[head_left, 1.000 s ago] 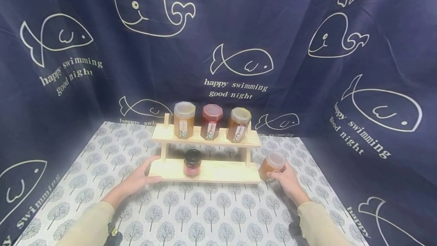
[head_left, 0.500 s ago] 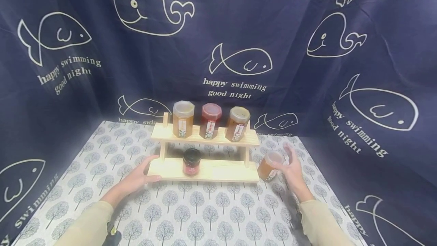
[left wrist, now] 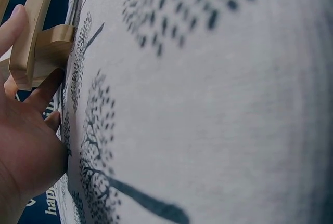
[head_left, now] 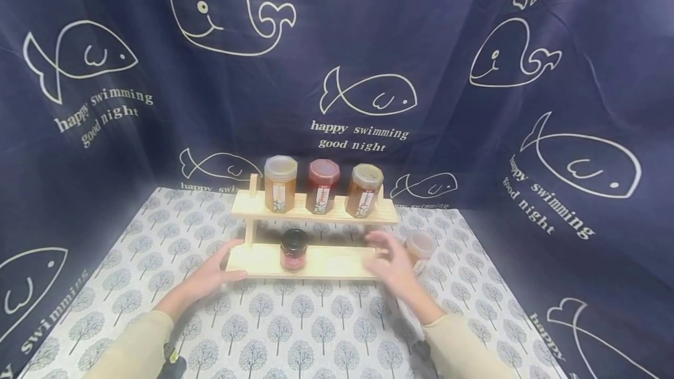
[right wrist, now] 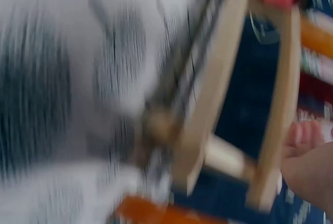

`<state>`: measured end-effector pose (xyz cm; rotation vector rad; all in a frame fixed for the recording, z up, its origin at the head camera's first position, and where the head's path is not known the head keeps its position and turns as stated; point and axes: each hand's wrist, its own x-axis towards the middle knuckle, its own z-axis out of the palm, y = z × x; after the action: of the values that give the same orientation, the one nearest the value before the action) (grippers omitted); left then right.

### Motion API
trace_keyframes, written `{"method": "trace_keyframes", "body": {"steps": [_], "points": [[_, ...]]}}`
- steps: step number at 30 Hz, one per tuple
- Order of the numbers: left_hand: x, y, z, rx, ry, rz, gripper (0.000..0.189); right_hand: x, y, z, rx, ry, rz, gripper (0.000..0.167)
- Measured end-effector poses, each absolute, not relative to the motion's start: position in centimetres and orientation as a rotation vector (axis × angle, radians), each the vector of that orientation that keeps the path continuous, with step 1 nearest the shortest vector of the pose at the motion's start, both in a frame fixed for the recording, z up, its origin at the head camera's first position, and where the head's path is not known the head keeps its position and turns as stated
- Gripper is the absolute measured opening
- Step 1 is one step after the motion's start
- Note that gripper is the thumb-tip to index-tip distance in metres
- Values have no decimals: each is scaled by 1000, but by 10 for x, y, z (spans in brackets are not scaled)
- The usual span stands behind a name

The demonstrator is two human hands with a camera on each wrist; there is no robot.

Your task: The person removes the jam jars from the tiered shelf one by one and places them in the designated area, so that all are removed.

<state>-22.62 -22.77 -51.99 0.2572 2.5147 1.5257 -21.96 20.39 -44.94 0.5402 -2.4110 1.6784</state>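
Observation:
A two-tier wooden rack point(head_left: 337, 262) stands on the cloth. My left hand point(head_left: 209, 274) grips the left end of its lower shelf, thumb along the front; the left wrist view shows fingers beneath the wood point(left wrist: 31, 39). Blurred by motion, my right hand point(head_left: 395, 268) is at the lower shelf's right end, fingers spread and holding nothing. Beside it on the cloth is an amber jar point(head_left: 420, 243) with a pale lid, partly hidden by that hand. A small black-lidded jar point(head_left: 293, 250) sits on the lower shelf.
Along the upper shelf stand an amber jar point(head_left: 279, 189), a red jar point(head_left: 322, 189) and a brownish jar point(head_left: 363, 192), labels facing front. A tree-print cloth point(head_left: 316, 332) covers the table. Behind and on both sides hangs a dark blue curtain point(head_left: 295, 104) with fish and whale drawings.
My right hand has let go of the amber jar on the cloth and moved left to the rack's right end. The left hand stays on the rack.

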Motion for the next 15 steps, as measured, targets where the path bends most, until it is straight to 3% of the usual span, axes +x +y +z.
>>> {"method": "trace_keyframes", "body": {"steps": [5,15], "points": [[-229,-229,-523,252,2506,1547,92,-217,148,-469,610,-2527,1783,74],[-232,-230,-528,260,2525,1543,93,-222,66,-480,392,-2465,1896,80]]}}
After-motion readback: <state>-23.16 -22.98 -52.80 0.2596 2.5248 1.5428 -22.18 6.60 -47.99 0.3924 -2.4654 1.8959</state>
